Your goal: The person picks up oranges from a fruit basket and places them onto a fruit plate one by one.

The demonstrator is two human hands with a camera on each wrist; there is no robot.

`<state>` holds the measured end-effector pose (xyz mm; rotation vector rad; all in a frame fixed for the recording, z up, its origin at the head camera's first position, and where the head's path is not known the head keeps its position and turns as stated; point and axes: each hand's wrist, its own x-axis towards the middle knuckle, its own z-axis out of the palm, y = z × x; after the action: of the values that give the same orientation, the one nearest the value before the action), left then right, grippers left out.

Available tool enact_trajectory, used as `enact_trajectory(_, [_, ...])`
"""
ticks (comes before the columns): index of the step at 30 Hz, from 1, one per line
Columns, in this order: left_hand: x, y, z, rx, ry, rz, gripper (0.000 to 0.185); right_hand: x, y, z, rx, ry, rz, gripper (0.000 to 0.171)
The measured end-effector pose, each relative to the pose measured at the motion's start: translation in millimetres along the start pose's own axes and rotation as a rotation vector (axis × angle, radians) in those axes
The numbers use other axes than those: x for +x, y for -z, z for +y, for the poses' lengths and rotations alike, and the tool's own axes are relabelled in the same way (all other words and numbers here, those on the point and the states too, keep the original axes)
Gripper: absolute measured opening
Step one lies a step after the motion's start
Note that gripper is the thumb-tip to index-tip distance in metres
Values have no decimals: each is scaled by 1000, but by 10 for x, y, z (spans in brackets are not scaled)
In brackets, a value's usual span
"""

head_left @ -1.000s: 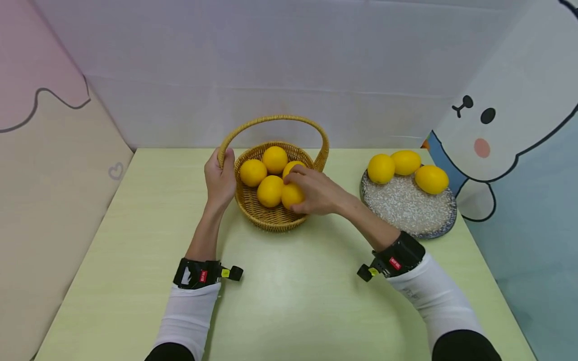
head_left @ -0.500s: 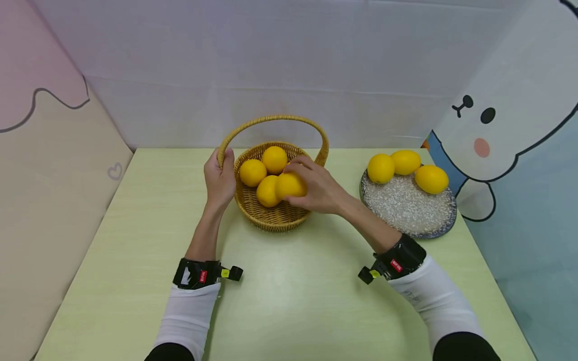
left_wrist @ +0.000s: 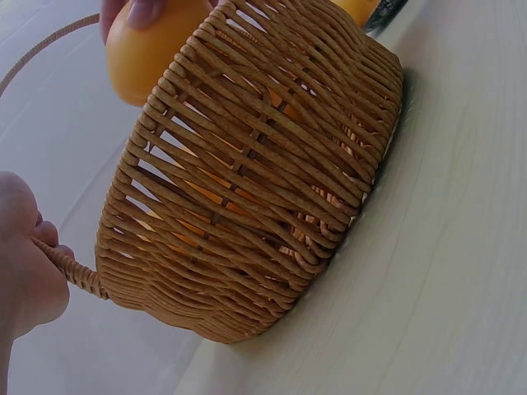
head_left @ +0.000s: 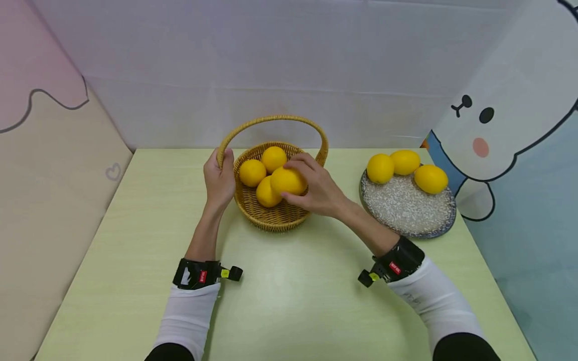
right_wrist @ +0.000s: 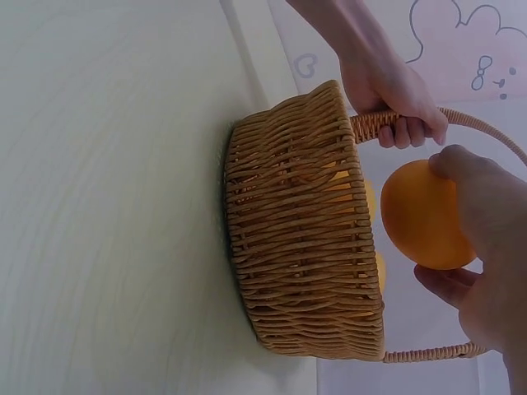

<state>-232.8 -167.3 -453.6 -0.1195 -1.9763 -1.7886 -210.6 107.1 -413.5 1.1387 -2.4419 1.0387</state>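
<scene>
A woven wicker basket (head_left: 271,218) with an arched handle (head_left: 275,119) stands on the pale green table. My left hand (head_left: 219,180) grips the base of the handle at the basket's left rim, also seen in the right wrist view (right_wrist: 395,99). My right hand (head_left: 316,188) holds a lemon (head_left: 288,180) lifted just above the basket's rim, seen as well as the lemon (right_wrist: 424,216) and the lemon (left_wrist: 152,45). Three more lemons lie in the basket: one (head_left: 252,172), one (head_left: 274,158) and one (head_left: 266,194).
A speckled grey plate (head_left: 406,208) to the right of the basket carries three lemons (head_left: 406,168) along its far edge. Cartoon-printed panels wall in the table at the back and on both sides. Bare tabletop (head_left: 289,296) lies in front of the basket.
My right hand took hold of a lemon at the basket's near right and lifted it above the rim. The left hand stayed on the handle.
</scene>
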Motion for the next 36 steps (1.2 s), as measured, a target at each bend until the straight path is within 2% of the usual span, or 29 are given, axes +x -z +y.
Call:
enact_trajectory(8, [4, -4, 2, 5, -8, -2, 41, -18, -36, 4, 24, 25, 60, 55])
enact_trajectory(19, [9, -12, -10, 2, -4, 1, 41, -48, -23, -3, 23, 23, 72, 56])
enact_trajectory(25, [5, -10, -25, 2, 2, 3, 41, -123, 6, -10, 37, 5, 84, 57])
enact_trajectory(36, [-2, 2, -11, 16, -5, 3, 41, -257, 79, 11, 13, 44, 141, 58])
